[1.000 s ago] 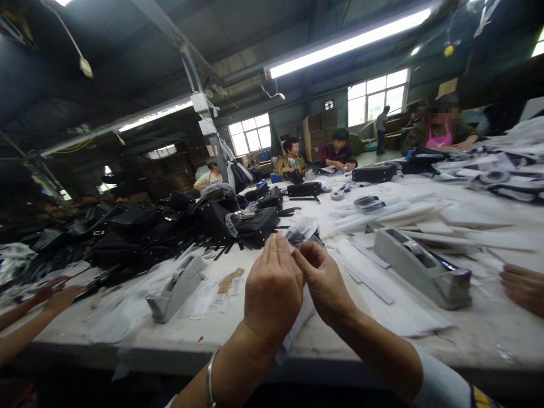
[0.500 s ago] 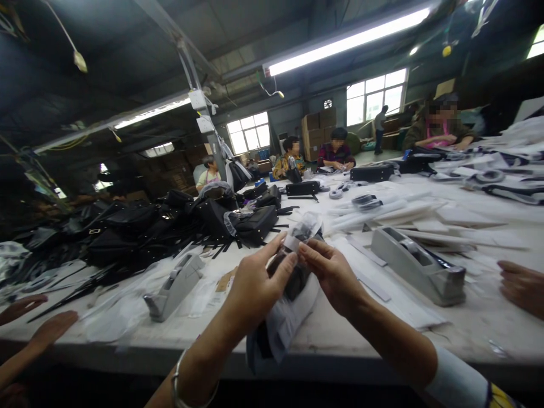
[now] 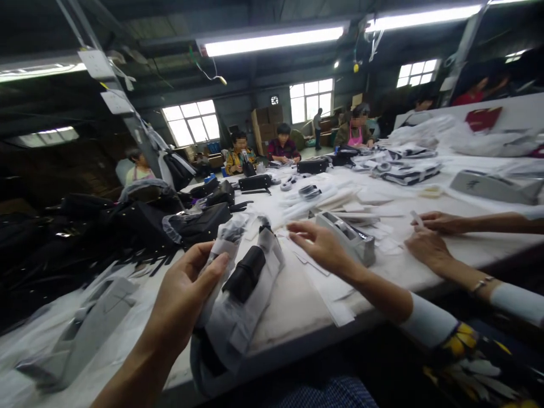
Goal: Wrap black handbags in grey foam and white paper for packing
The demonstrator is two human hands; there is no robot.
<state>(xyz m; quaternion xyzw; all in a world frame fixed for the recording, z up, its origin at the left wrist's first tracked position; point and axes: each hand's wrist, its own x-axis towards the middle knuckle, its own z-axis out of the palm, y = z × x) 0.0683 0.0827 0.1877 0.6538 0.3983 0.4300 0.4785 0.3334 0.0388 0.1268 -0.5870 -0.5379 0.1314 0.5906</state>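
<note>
My left hand [image 3: 185, 294] grips a clear plastic bag [image 3: 238, 306] with a rolled black strap [image 3: 245, 274] inside; thumb and fingers pinch the bag's upper left part. The bag hangs over the near edge of the white table [image 3: 297, 294]. My right hand [image 3: 321, 245] is off the bag, fingers loosely spread, stretched toward a grey tape dispenser [image 3: 346, 233] just to its right. Nothing shows in that hand.
A second grey tape dispenser [image 3: 85, 328] lies at the near left. Black bags [image 3: 140, 221] are piled at the left. A co-worker's two hands [image 3: 429, 238] rest on the table at the right. Several people sit at the far end [image 3: 280, 148]. White paper strips [image 3: 323, 195] cover the middle.
My right hand let go of the bag and moved right toward the tape dispenser. The left hand keeps the bag, now lower. The view swung to the right.
</note>
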